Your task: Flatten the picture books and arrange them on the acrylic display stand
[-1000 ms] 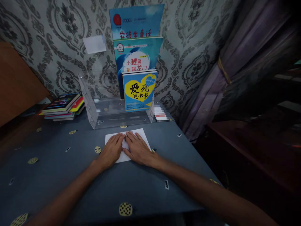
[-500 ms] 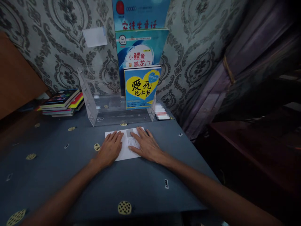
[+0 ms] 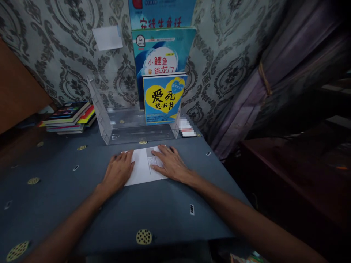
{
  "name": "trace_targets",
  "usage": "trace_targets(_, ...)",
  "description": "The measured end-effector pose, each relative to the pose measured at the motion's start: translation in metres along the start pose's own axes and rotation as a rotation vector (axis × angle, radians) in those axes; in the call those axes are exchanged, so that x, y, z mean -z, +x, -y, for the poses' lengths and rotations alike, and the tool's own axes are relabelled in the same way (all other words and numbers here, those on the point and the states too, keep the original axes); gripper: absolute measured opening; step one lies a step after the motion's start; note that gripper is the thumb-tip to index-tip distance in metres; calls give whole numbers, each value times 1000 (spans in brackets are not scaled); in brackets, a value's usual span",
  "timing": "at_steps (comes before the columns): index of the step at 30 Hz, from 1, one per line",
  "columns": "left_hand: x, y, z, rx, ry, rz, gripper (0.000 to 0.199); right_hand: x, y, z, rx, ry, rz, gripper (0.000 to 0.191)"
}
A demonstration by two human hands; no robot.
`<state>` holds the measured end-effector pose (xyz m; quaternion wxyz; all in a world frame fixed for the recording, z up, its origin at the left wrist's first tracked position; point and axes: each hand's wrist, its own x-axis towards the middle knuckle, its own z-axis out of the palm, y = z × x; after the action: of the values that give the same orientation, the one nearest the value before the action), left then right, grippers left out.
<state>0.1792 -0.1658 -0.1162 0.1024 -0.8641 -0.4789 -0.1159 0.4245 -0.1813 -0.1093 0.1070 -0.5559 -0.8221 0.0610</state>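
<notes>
A white sheet of paper (image 3: 140, 166) with a grey block and small print on its right half lies flat on the blue-grey tablecloth (image 3: 153, 208). My left hand (image 3: 118, 168) rests at the sheet's left edge, palm down, fingers stretched forward. Across the right part of the sheet lies my right hand (image 3: 170, 163), its fingers spread and its thumb pointing left over the print. Both hands press on the paper from above without gripping it. The paper's right edge is partly hidden under my right hand.
Behind the paper stands a clear acrylic rack (image 3: 100, 109) holding a blue book with a yellow heart (image 3: 164, 100) and taller blue books (image 3: 164, 47). Stacked books (image 3: 68, 115) lie at the left. A white pixelated item (image 3: 187, 128) sits right of the rack. A purple curtain (image 3: 241, 109) hangs at right.
My left hand has slid left across the paper to its left edge, baring more of the white surface. My right hand stays spread in about the same place. The view has shifted slightly.
</notes>
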Motion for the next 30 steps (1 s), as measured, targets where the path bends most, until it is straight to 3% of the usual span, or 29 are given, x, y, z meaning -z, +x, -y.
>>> trace_targets(5,5,3,4,33,-39,31,39,14,-1,4,33,-58,13,52)
trace_targets(10,6,4,13,82,-144,76,40,23,-18,33,108,-47,94,35)
trace_targets(16,-4,0,15,-92,-232,39,42,15,-41,68,431,168,128,21)
trace_targets(19,-6,-3,9,-171,-296,29,43,5,-40,67,408,300,26,23)
trace_targets(22,-4,-5,3,-252,-390,57,43,1,-27,63,310,400,-137,28)
trace_targets(24,0,-6,-1,-302,-471,88,39,4,-12,62,324,458,-210,28)
trace_targets(27,7,-6,-3,-282,-570,143,27,14,18,65,376,534,-189,28)
trace_targets(30,10,-4,-3,-284,-553,144,30,19,54,67,341,616,-125,34)
